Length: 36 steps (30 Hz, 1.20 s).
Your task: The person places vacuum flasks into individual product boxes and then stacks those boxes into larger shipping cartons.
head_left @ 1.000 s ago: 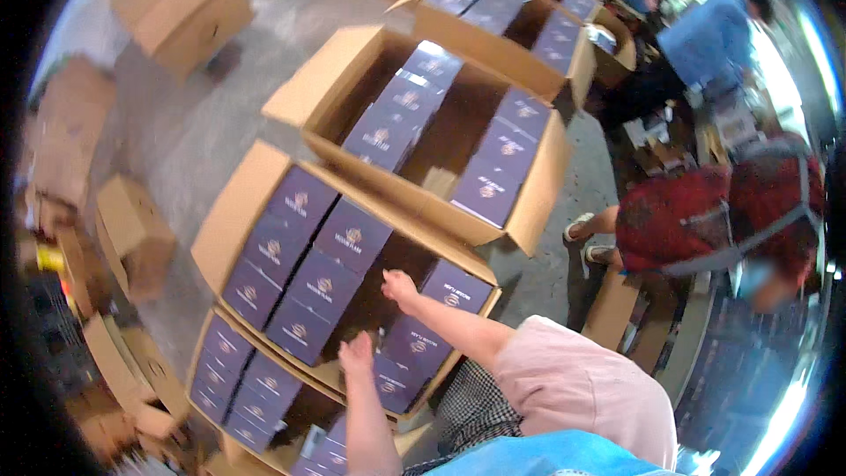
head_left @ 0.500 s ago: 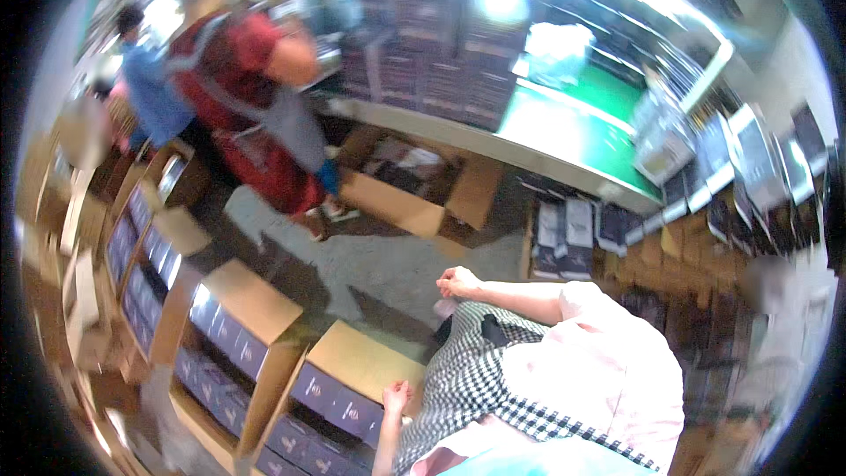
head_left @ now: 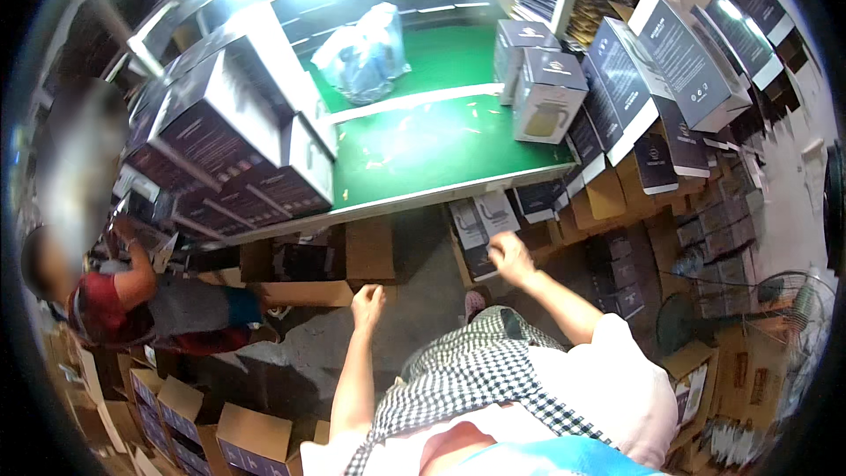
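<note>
My left hand [head_left: 367, 307] hangs in the air in front of me with its fingers curled in, and I see nothing in it. It is nearest to an open brown carton [head_left: 370, 251] on the floor under the table edge. My right hand [head_left: 511, 257] is raised further forward, loosely closed and slightly blurred, with nothing visible in it. In the view it overlaps the edge of dark and white printed boxes [head_left: 485, 220] stacked low beside the table; whether it touches them I cannot tell. Both forearms are bare below light sleeves, and a black-and-white checked apron [head_left: 467, 361] covers my front.
A green-topped table [head_left: 423, 159] carries dark boxes [head_left: 211, 141] stacked at left, a clear plastic bag [head_left: 366, 57] and two upright boxes [head_left: 548, 101]. Folded cartons [head_left: 617, 79] lean at right near a fan [head_left: 775, 308]. A person in red [head_left: 106, 308] stands at left. Open cartons [head_left: 256, 432] line the lower left.
My view has turned to the right, toward the green table. Both hands have risen forward, the left one away from the open cartons. The person in red now appears at the far left.
</note>
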Motion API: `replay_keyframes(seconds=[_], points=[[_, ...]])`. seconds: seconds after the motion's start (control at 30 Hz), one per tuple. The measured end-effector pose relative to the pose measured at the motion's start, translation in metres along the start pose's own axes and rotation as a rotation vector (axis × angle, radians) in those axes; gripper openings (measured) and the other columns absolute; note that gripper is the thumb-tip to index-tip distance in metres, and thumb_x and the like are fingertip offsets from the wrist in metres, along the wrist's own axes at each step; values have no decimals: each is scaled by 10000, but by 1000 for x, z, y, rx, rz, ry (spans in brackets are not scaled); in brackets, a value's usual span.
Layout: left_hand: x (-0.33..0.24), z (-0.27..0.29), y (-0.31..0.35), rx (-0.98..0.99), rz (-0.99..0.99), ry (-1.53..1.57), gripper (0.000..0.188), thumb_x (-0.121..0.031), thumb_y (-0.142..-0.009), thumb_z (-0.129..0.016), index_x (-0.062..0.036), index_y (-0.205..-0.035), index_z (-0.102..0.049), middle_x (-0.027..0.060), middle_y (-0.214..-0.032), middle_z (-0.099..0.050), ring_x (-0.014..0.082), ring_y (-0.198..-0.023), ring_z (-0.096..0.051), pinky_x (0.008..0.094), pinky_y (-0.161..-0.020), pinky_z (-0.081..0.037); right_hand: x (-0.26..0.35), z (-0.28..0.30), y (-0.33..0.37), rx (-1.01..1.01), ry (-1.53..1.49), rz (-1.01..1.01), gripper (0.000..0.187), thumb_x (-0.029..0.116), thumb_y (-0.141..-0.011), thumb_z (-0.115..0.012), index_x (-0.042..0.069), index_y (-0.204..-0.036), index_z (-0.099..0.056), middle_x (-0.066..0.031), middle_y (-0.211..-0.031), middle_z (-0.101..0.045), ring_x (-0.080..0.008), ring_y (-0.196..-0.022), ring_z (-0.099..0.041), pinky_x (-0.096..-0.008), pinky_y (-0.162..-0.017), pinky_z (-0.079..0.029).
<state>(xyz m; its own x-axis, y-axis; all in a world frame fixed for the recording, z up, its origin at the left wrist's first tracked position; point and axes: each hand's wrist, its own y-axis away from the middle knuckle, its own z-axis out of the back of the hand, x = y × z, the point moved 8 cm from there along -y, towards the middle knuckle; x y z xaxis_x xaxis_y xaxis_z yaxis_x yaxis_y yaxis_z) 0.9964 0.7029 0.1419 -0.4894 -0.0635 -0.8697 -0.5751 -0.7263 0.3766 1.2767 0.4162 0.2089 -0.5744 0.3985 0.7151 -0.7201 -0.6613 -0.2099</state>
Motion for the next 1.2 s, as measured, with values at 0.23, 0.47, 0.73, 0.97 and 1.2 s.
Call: replay_keyframes(seconds=[0.23, 0.47, 0.73, 0.97, 1.2], points=[[-190, -176, -86, 508, -345, -342, 279, -232, -907, -689, -4, -1067, -686, 131, -942, -728, 199, -875, -688, 334, -798, -542, -41, 196, -132, -495, 20, -143, 127, 94, -931, -609, -13, -985, -649, -136, -937, -659, -260, -798, -672, -347, -708, -546], [-239, -240, -212, 616, -469, -545, 268, -243, -917, -666, 0, -1026, -696, 118, -807, -723, 177, -720, -669, 329, -688, -536, -78, 115, -129, -301, 16, -138, 127, 92, -842, -673, -2, -927, -663, -179, -991, -648, -368, -929, -641, -407, -809, -524], [-238, -326, -250, 990, -329, -639, 503, -323, -903, -687, 38, -1236, -579, 204, -923, -725, 248, -813, -722, 362, -767, -564, -63, 183, -113, -634, 213, -319, 219, 125, -893, -652, 13, -1081, -631, -177, -1129, -608, -376, -1014, -625, -411, -853, -533], [-341, -418, -196, 1136, -390, -364, 422, -264, -976, -623, 62, -1237, -565, 165, -959, -702, 202, -834, -697, 322, -736, -572, -7, 268, -72, -766, 405, -209, 148, 59, -862, -691, 12, -999, -657, -115, -1049, -657, -292, -901, -676, -362, -761, -561], [-608, -464, -77, 887, -1213, 27, 155, -128, -942, -653, -9, -1027, -601, 71, -885, -660, 153, -796, -612, 292, -726, -511, 80, 449, 16, -1333, 488, 152, 88, -48, -878, -587, -11, -950, -620, -132, -877, -701, -216, -746, -678, -301, -660, -539]])
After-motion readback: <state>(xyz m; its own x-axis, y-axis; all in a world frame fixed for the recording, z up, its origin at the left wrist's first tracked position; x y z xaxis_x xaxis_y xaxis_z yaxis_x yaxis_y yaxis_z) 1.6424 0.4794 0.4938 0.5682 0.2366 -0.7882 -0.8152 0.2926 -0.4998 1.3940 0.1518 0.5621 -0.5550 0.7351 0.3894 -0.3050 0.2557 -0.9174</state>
